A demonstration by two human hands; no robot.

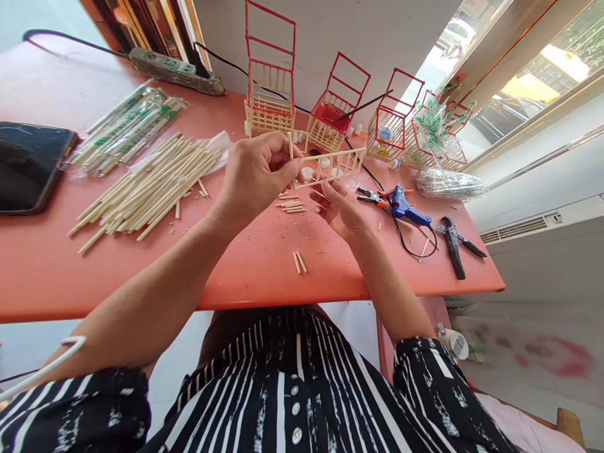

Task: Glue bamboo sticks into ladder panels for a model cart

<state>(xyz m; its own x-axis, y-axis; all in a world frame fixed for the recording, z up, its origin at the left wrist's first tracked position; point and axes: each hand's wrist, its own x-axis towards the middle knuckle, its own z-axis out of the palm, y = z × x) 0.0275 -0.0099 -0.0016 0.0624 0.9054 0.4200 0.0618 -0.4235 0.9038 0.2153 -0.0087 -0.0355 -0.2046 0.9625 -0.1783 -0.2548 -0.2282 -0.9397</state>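
Observation:
Pinched in the fingers of my left hand [257, 173] is a short wooden stick [290, 146], held upright at the left end of a small ladder-shaped wooden frame [333, 155]. My right hand [343, 211] supports that frame from below with thumb and fingers. Two long rails joined by several rungs make up the frame. Whether the upright stick is fixed to it, I cannot tell. Under the hands lie short cut sticks [293, 207], and two more stick pieces [299, 262] rest closer to the table's front edge.
A pile of wooden sticks [155, 189], wrapped sticks [127, 129] and a phone [33, 167] lie left. A blue glue gun [408, 209], orange-handled pliers [372, 195] and black-handled cutters [453, 248] lie right. Small stick chairs with red backs [270, 94] line the wall. A power strip [174, 69] sits behind.

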